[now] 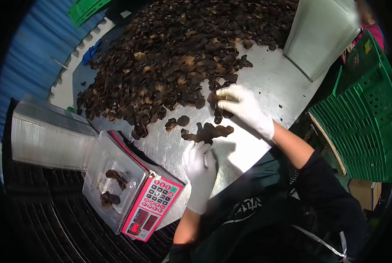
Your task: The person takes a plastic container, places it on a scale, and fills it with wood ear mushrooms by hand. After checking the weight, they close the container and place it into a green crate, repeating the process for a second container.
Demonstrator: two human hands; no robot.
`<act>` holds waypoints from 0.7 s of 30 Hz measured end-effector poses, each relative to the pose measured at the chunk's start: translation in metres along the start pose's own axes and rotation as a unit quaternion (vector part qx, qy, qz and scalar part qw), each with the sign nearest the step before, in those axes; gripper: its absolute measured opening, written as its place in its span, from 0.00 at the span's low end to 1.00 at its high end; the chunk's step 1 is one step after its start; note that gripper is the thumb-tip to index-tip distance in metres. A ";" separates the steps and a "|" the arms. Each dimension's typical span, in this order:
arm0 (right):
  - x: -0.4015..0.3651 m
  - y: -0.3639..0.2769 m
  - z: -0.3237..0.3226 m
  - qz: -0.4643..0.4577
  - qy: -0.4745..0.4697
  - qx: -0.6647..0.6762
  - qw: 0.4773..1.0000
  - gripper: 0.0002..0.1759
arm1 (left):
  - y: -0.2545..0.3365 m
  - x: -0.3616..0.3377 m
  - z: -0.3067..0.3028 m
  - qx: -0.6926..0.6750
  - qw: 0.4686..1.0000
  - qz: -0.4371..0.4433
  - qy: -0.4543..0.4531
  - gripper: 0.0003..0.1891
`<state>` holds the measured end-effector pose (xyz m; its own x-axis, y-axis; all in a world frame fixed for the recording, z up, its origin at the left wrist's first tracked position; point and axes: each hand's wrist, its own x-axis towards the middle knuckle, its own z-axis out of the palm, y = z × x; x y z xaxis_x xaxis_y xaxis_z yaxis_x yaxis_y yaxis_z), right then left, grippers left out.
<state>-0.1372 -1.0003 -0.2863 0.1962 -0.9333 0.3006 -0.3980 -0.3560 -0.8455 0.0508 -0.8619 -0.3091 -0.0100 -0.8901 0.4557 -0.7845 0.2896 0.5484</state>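
Note:
My right hand [246, 109], in a white glove, has its thumb and fingers closed on a dark brown wood ear mushroom [214, 101] at the near edge of a big heap. Below and to the left, my left hand [199, 164], also gloved, has curled fingers against the near side of a cluster of wood ear mushrooms [208, 132]; the fingertips are partly hidden. Two small loose pieces [177, 122] lie left of that cluster. On a red digital scale [154, 197] sits a clear plastic tray [113, 175] with a few mushroom pieces in it.
The large heap of wood ear mushrooms [161, 65] covers the far part of the metal table [270, 74]. Stacked clear trays [51, 131] stand at left, more pale containers [318, 35] at the back right. Green crates [358, 114] are stacked at right. Another person's pink sleeve [375, 37] shows behind.

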 end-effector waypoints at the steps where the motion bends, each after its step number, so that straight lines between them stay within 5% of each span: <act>1: -0.011 0.006 0.003 0.027 -0.038 0.010 0.999 0.16 | -0.002 0.002 -0.001 -0.026 0.999 -0.005 0.019 0.11; 3: -0.029 0.007 0.000 -0.083 -0.118 -0.093 0.985 0.17 | -0.007 0.018 -0.001 -0.031 0.995 0.010 0.091 0.14; 5: -0.028 -0.005 0.001 -0.044 -0.142 -0.104 0.983 0.15 | -0.009 0.042 0.007 -0.019 0.990 -0.083 0.113 0.22; 8: -0.003 0.004 0.015 -0.077 0.003 -0.078 0.994 0.12 | -0.038 0.063 0.034 0.021 0.968 -0.249 0.035 0.35; 9: 0.009 0.002 0.020 -0.065 -0.003 -0.097 0.993 0.14 | -0.046 0.061 0.045 0.095 0.967 -0.233 0.029 0.28; 12: 0.035 0.013 0.047 -0.069 -0.033 -0.259 0.963 0.24 | -0.029 0.053 0.033 0.034 0.992 -0.120 0.014 0.15; 16: 0.048 0.017 0.055 -0.076 -0.116 -0.390 0.910 0.17 | -0.010 0.029 0.023 -0.066 0.996 -0.052 0.033 0.18; 21: 0.014 0.009 0.028 -0.114 -0.127 -0.186 0.968 0.13 | -0.009 0.017 0.024 -0.186 0.967 -0.162 0.065 0.25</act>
<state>-0.1133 -1.0150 -0.3024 0.5120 -0.8036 0.3033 -0.6045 -0.5880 -0.5374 0.0422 -0.8885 -0.3230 0.2968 -0.9102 0.2889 -0.4561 0.1307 0.8803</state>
